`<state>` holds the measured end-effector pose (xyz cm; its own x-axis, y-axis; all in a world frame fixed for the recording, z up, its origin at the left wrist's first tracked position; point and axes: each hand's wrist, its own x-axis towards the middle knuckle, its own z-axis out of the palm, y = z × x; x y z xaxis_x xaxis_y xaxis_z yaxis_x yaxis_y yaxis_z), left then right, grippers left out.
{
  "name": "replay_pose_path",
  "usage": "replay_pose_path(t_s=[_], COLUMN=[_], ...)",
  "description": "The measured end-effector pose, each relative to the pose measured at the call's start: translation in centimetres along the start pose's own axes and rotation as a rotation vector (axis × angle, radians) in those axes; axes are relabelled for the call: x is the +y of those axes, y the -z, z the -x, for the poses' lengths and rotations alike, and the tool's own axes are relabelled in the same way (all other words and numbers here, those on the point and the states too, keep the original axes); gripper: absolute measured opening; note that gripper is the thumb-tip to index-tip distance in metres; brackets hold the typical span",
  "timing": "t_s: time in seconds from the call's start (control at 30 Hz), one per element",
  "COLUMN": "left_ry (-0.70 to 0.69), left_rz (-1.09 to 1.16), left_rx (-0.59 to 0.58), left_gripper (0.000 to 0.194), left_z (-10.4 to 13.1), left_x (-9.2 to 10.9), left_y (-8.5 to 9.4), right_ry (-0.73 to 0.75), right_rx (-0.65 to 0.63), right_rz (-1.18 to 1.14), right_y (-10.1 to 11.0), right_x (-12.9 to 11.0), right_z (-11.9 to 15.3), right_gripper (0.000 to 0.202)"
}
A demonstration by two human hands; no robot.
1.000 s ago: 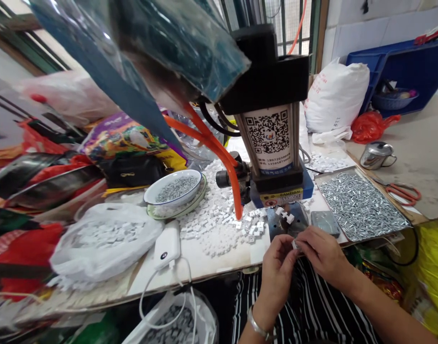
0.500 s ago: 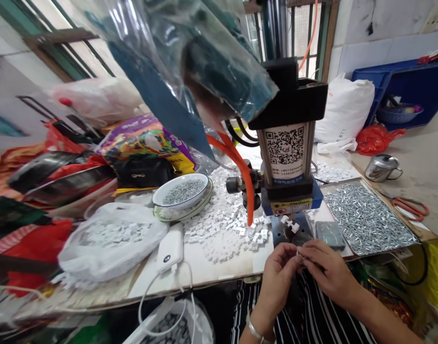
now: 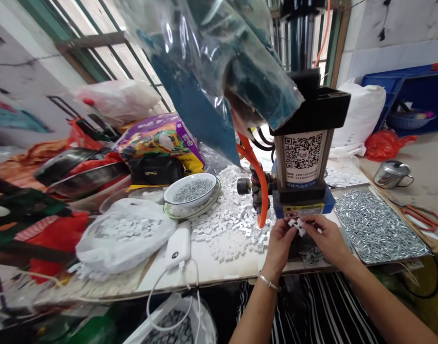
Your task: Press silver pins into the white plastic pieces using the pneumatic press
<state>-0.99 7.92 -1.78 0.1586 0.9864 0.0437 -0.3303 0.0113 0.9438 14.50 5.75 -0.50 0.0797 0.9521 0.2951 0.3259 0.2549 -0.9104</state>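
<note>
Just below the press head (image 3: 303, 203), my left hand (image 3: 280, 241) and my right hand (image 3: 324, 236) meet around small white plastic pieces (image 3: 296, 226). The left fingertips pinch the pieces from the left side. From the right, the right thumb and fingers grip them too. Under my hands, the press base is mostly hidden, and a few metal pins (image 3: 312, 255) lie there. Many loose white pieces (image 3: 226, 215) are spread on the table to the left of the press. A tray of metal pins (image 3: 381, 224) sits to the right.
A white bowl of pins (image 3: 192, 191) stands on a green plate at the left. Nearby are a power bank (image 3: 178, 244) with a cable and a plastic bag (image 3: 125, 234) of white pieces. Scissors (image 3: 421, 216) and a metal mug (image 3: 393, 174) lie right. An orange hose (image 3: 263, 191) hangs beside the press.
Both hands have moved up and forward from the table's front edge to the press, where they now hold the white pieces. The camera view has shifted left.
</note>
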Motion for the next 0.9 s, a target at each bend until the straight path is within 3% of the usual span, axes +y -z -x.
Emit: replay_pose_path(t_s=[0.13, 0.67, 0.9], left_ry=[0.003, -0.008, -0.021], left_rz=[0.000, 0.028, 0.034], left_rx=[0.041, 0.034, 0.028], left_gripper=[0.027, 0.031, 0.029], left_z=[-0.1, -0.2, -0.2], left_x=[-0.5, -1.0, -1.2], left_y=[0.0, 0.2, 0.2], right_ry=[0.064, 0.216, 0.119], right_rx=[0.022, 0.010, -0.051], right_rz=[0.050, 0.195, 0.112], right_y=[-0.9, -0.7, -0.2], right_x=[0.6, 0.7, 0.5], right_z=[-0.1, -0.9, -1.2], right_gripper=[0.024, 0.017, 0.016])
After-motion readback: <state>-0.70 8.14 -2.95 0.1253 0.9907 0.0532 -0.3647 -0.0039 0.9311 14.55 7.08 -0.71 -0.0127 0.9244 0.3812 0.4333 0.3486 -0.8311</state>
